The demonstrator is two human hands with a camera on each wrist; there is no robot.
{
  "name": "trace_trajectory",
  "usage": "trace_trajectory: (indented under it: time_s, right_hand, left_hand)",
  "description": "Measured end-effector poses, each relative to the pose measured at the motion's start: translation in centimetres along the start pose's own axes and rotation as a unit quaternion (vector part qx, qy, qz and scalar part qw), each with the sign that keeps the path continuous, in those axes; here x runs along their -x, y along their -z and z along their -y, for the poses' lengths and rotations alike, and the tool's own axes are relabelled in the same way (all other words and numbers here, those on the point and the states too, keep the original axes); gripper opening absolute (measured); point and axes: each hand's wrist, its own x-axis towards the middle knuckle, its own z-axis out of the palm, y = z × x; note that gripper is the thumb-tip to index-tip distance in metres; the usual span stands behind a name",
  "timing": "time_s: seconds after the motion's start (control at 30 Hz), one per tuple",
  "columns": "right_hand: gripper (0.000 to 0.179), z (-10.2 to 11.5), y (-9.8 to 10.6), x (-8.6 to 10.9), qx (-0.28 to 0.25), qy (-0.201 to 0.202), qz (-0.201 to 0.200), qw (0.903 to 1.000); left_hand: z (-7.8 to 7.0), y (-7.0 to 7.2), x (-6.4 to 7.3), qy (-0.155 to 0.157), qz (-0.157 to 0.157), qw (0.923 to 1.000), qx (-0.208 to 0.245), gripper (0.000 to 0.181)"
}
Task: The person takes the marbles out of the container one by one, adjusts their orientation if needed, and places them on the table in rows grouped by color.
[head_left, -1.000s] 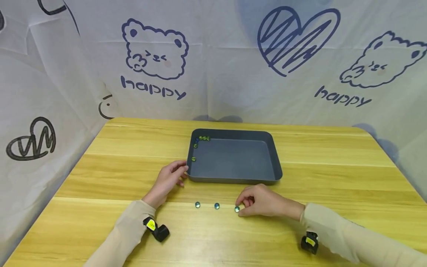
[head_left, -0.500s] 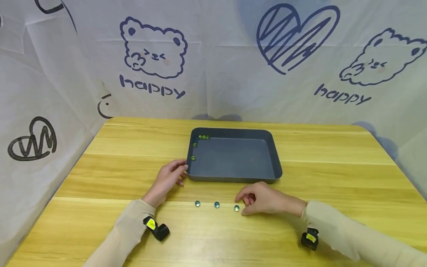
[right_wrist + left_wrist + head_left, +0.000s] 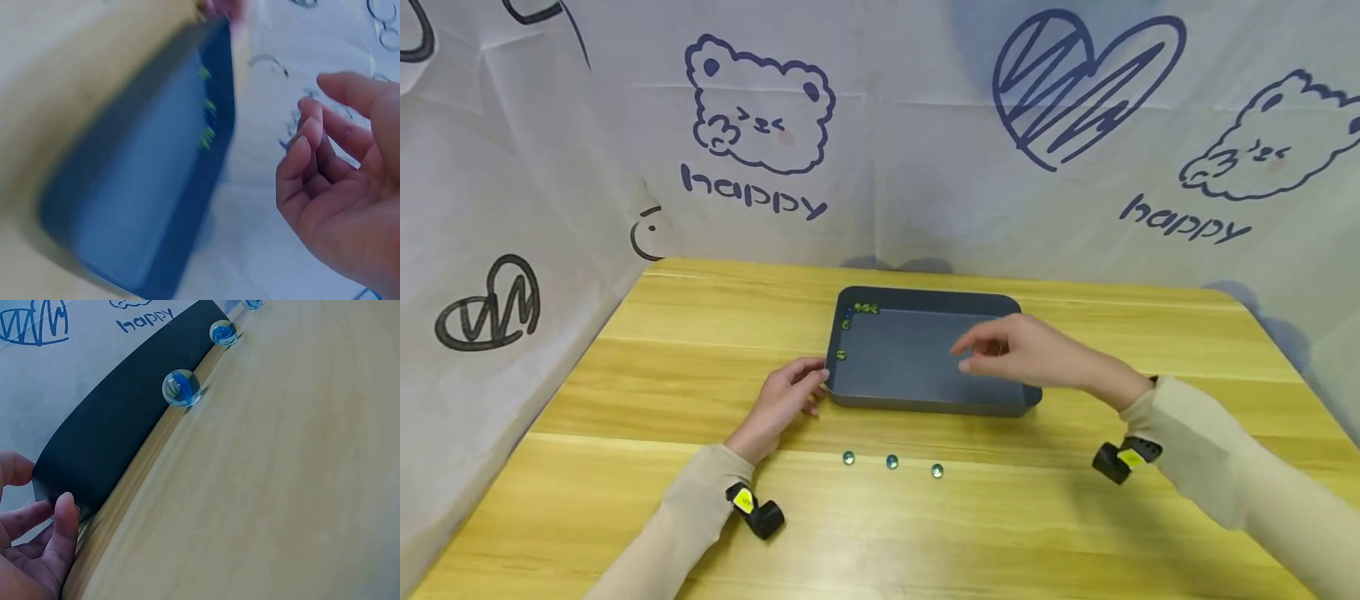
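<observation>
At centre frame, we rest our left hand (image 3: 777,407), fingers loosely spread, against the dark-grey rectangular tray (image 3: 910,358); our right hand (image 3: 1037,354) hovers above — fingers loosely curled, thumb apart; three clear, blue-swirled glass marbles (image 3: 892,462) lie in a row, lower centre.

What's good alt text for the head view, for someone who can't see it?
A person's empty right hand hovers over a gray tray with marbles at its left end; the left hand touches its near left corner. Three more marbles lie in a row on the wooden table in front.
</observation>
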Motion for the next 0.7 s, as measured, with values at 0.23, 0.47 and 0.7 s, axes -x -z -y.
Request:
trace_trajectory:
  time_s: [0.23, 0.47, 0.7]
  right_hand:
    - [0.032, -0.4, 2.0, -4.8, -0.039, -0.105, -0.069, 0.9913]
    - [0.027, -0.7, 0.2, -10.2, -0.078, -0.115, -0.079, 0.9872]
    - [0.030, -0.5, -1.5, -14.9, -0.063, -0.119, -0.070, 0.9884]
  left_hand:
    - [0.0, 0.0, -0.1, 0.003, 0.003, 1.0000, 0.002, 0.037]
    - [-0.1, 0.2, 0.0, 0.004, 0.000, 1.0000, -0.003, 0.037]
    - [0.0, 0.1, -0.2, -0.004, -0.002, 1.0000, 0.002, 0.037]
